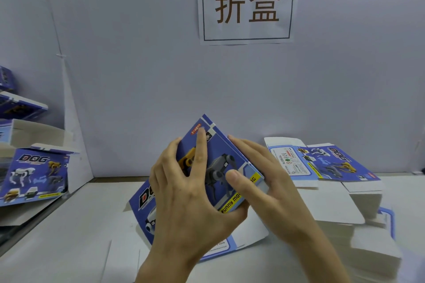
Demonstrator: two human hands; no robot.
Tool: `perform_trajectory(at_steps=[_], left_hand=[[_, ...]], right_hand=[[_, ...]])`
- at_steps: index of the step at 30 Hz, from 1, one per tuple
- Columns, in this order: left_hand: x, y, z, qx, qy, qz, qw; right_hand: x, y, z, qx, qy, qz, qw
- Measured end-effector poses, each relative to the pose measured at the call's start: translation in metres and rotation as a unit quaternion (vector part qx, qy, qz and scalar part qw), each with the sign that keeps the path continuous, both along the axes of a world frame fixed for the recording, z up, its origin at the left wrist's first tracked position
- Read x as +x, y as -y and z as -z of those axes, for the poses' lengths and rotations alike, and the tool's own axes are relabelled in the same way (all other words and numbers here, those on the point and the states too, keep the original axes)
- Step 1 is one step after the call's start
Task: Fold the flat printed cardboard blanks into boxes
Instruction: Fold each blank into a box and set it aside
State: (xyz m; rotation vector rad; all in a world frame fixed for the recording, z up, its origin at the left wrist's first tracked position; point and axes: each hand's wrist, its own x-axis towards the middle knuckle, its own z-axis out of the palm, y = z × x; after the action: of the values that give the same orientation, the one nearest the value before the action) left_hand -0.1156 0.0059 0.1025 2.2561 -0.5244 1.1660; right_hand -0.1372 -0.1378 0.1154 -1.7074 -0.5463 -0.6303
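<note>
L hand point(184, 209), R hand point(271, 186) grip blank point(218, 156); stack point(331, 165) R (boxes point(34, 172) L).

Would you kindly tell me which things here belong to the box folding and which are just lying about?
Job: blank gripped by left hand and right hand; blank stack, right; folded boxes, left.
Lying about: wall sign.

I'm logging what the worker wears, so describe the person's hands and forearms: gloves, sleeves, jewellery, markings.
Both are bare. The left hand and right hand wear no gloves and no rings that show. The left forearm and right forearm reach the picture's bottom edge with no sleeve, watch or bracelet in view. The visible nails are short and unpainted. No markings show.
</note>
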Motion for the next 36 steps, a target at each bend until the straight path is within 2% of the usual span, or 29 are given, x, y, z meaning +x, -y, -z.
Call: perform_trajectory(at_steps=[2, 4, 6, 9, 11, 14, 15, 18, 21, 24, 31, 34, 36], left_hand=[[-0.001, 0.000, 0.000, 0.008, -0.025, 0.031, 0.999], [0.002, -0.008, -0.006, 0.000, -0.058, 0.110, 0.992], [0.009, -0.025, -0.014, -0.064, -0.075, 0.189, 0.977], [0.013, -0.046, -0.019, -0.164, -0.108, 0.299, 0.934], [0.008, -0.042, -0.019, -0.201, -0.140, 0.386, 0.889], [0.003, -0.028, -0.017, -0.352, -0.199, 0.505, 0.763], [0.003, -0.025, -0.017, -0.378, -0.198, 0.515, 0.743], [0.001, -0.025, -0.018, -0.409, -0.174, 0.509, 0.737], [-0.002, -0.023, -0.017, -0.404, -0.145, 0.504, 0.749], [-0.002, -0.021, -0.016, -0.410, -0.122, 0.487, 0.761], [-0.004, -0.019, -0.017, -0.427, -0.124, 0.491, 0.749], [-0.006, -0.016, -0.015, -0.412, -0.117, 0.479, 0.766], [-0.005, -0.013, -0.014, -0.425, -0.128, 0.474, 0.761]], right_hand=[[0.002, 0.003, 0.001, -0.002, 0.023, 0.021, 0.999], [0.002, 0.010, 0.001, 0.015, 0.057, 0.061, 0.996], [0.000, 0.021, -0.001, 0.070, 0.073, 0.083, 0.991], [-0.002, 0.031, -0.002, 0.163, 0.025, 0.022, 0.986], [-0.002, 0.025, -0.002, 0.186, 0.000, -0.029, 0.982], [-0.006, 0.007, -0.004, 0.192, 0.018, -0.056, 0.980], [-0.007, 0.003, -0.005, 0.190, 0.036, -0.047, 0.980], [-0.010, -0.001, -0.006, 0.209, 0.065, -0.035, 0.975], [-0.010, 0.000, -0.006, 0.237, 0.051, -0.061, 0.968], [-0.011, 0.003, -0.007, 0.217, 0.044, -0.055, 0.974], [-0.014, 0.001, -0.010, 0.177, 0.066, -0.015, 0.982], [-0.015, 0.005, -0.010, 0.194, 0.045, -0.040, 0.979], [-0.015, 0.007, -0.011, 0.183, 0.048, -0.025, 0.982]])
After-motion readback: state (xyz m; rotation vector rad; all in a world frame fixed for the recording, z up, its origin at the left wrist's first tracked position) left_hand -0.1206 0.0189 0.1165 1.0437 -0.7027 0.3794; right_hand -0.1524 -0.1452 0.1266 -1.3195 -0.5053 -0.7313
